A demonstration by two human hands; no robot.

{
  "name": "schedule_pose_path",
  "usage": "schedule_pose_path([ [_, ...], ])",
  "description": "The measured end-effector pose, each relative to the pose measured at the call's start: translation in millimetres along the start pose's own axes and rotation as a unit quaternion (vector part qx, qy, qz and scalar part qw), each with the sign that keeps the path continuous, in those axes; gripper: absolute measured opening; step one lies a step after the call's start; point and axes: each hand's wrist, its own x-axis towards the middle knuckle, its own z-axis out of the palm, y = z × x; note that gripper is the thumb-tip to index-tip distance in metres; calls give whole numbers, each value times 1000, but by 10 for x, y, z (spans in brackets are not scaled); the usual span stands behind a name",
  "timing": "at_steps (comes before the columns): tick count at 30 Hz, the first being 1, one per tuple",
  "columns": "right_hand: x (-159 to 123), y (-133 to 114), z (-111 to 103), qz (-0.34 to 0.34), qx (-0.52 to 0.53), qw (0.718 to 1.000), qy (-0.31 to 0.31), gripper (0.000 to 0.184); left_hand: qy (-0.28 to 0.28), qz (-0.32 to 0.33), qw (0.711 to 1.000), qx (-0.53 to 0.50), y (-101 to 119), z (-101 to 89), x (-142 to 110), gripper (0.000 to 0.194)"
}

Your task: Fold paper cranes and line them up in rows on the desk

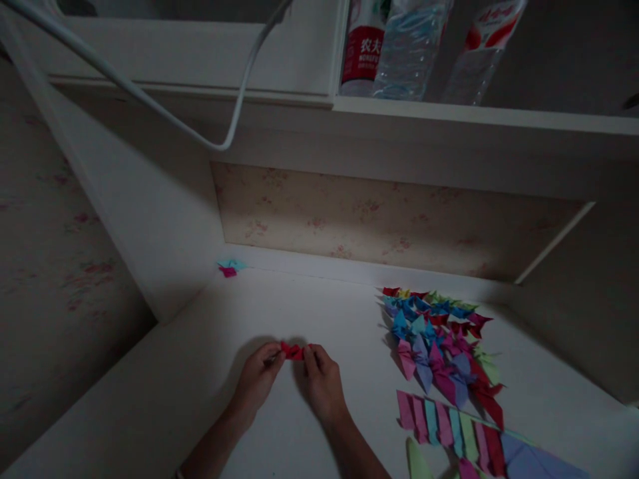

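Note:
A small piece of folded red paper (294, 351) is held up between my two hands, just over the white desk (319, 306). My left hand (257, 379) pinches its left end between thumb and fingers. On the other side, my right hand (323, 382) grips the right end the same way. The paper's middle shows creases and a raised fold, and its ends are partly hidden by my fingertips.
Rows of colourful folded paper cranes (434, 339) stand at the right. Nearer lie folded paper strips (449, 426) and a purple paper piece (536, 459). Two small paper pieces (229, 269) sit in the back left corner. Overhead are a shelf with bottles (407, 53) and a white lamp arm (219, 143).

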Motion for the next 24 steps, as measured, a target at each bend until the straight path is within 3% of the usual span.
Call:
schedule_pose_path([
  [5, -8, 0, 7, -5, 3, 1000, -11, 35, -14, 20, 1000, -9, -27, -22, 25, 35],
  [11, -7, -20, -5, -12, 22, 1000, -6, 36, -8, 12, 1000, -9, -85, -20, 55, 42],
  [18, 16, -12, -14, 7, 44, 999, 13, 37, -53, -62, 996, -31, -79, 20, 30, 60],
  [24, 4, -49, -32, 8, 52, 999, 13, 37, -89, -56, 994, -2, -83, 9, 14, 48],
])
